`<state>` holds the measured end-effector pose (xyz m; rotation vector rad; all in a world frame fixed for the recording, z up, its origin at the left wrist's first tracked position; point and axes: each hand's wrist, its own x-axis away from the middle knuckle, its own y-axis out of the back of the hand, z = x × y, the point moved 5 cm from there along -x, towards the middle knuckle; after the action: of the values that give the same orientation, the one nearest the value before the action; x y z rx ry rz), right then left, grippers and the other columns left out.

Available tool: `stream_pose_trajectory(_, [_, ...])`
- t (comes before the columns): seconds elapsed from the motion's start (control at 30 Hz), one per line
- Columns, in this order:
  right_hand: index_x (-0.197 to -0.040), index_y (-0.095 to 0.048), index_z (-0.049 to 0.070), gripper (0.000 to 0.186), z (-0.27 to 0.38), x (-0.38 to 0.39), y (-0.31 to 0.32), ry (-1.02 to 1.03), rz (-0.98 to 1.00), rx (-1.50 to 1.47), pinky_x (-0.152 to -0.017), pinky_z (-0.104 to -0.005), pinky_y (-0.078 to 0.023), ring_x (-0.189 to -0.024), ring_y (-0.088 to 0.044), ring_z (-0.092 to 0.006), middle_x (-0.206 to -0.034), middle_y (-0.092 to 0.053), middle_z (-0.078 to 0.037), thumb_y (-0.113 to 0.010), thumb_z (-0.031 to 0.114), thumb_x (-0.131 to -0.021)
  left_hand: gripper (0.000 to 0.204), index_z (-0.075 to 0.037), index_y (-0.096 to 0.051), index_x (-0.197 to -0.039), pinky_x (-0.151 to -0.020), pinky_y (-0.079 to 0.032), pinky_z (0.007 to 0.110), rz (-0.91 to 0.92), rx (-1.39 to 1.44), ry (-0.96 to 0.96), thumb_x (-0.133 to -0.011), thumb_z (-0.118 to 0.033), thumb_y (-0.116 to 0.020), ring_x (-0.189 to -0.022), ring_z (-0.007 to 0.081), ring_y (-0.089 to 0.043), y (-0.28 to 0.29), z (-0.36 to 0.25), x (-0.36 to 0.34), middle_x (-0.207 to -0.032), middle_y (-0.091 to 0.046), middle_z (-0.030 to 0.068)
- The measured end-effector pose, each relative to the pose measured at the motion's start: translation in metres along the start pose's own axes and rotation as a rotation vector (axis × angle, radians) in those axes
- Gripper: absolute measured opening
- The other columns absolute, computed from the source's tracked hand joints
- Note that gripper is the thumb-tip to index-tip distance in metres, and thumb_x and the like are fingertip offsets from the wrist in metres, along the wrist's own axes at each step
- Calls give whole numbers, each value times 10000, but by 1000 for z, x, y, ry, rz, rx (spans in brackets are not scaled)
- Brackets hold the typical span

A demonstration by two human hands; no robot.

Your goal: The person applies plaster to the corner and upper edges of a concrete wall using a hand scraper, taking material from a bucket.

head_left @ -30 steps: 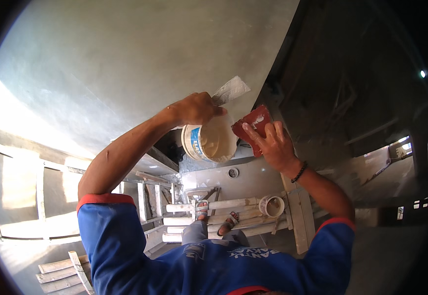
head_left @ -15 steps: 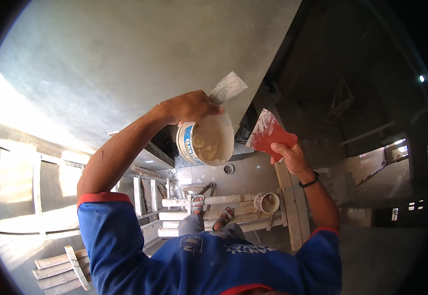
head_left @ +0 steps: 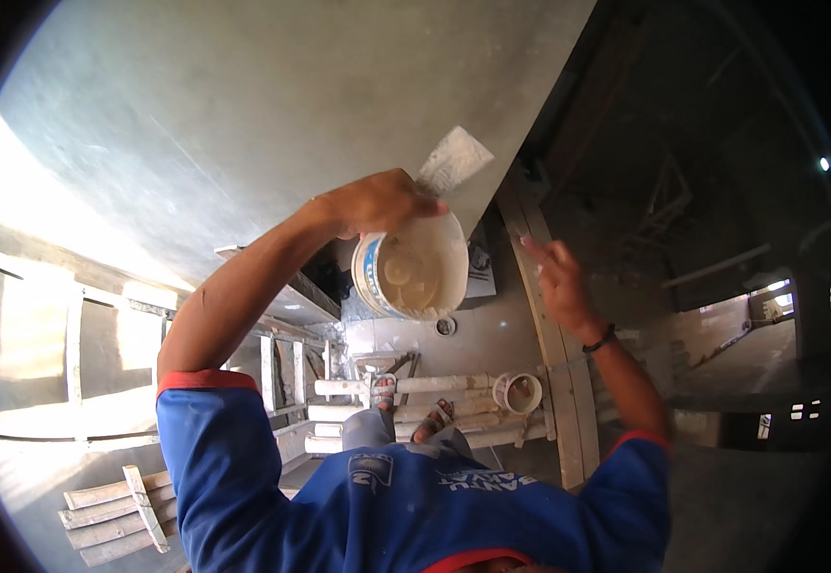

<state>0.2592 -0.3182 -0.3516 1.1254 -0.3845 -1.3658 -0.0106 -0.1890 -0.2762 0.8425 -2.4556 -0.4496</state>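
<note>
My left hand (head_left: 384, 204) grips the rim of a white bucket (head_left: 450, 263), tipped so its inside shows, with pale paste on the walls and bottom. From the same hand a putty knife (head_left: 456, 159) sticks out, its broad blade coated whitish and its handle hidden. My right hand (head_left: 564, 289) is raised to the right of the bucket, apart from it, fingers bent and slightly blurred. The face of the red scraper it held a moment ago is out of sight; it seems turned edge-on in the closed fingers.
A smooth grey wall (head_left: 272, 105) fills the upper left. I stand on a platform of bamboo poles (head_left: 444, 386), where a second bucket (head_left: 517, 392) sits right of my feet. A long plank (head_left: 569, 411) runs beside it. Below, a small round container (head_left: 446, 326) rests on the floor.
My right hand has turned, and the red scraper's broad face has gone from view. The bucket and putty knife in my left hand have shifted slightly right.
</note>
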Motion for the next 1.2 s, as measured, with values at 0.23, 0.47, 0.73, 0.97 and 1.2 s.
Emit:
stream_pose_trajectory(0.23, [-1183,-590,-33,285,41,-11,30,-162,-263,-919,-829,-367,-529,-982,-632,-217,-1137,-639,-116,-570,67,-917,502,38,-691,-1037,-721,-505,345,162,118,77,-944,-440,-572,-806,190,-625,-21,-1,-4,-864,-664,105])
stream_pose_trajectory(0.47, [-1096,-709,117,330,106,-19,30,576,-32,-194,-900,-404,-501,-1062,-573,-317,-1239,-648,-107,-721,165,-770,492,56,-670,-998,-597,-487,317,213,241,83,-918,-428,-623,-710,167,-601,-27,3,-16,-837,-646,102])
stream_pose_trajectory(0.73, [-1028,-721,96,283,109,5,27,611,254,-244,-872,-431,-507,-1079,-577,-343,-1202,-662,-116,-700,248,-790,493,70,-644,-1030,-467,-485,290,364,125,73,-899,-406,-653,-618,153,-617,-40,24,-26,-780,-629,82])
stream_pose_trajectory(0.97, [-1137,-645,38,266,85,39,12,38,227,-922,-833,-387,-518,-989,-623,-286,-1165,-659,-132,-620,71,-874,509,74,-699,-890,-786,-475,344,231,5,51,-924,-426,-612,-811,192,-605,-10,9,-8,-844,-671,122])
stream_pose_trajectory(1.2, [-1214,-555,-4,391,85,8,24,-113,-230,-1166,-860,-424,-517,-1036,-612,-297,-1119,-641,-165,-644,176,-878,513,63,-657,-1056,-658,-529,306,389,259,0,-903,-427,-648,-807,171,-637,-42,18,-16,-932,-661,110])
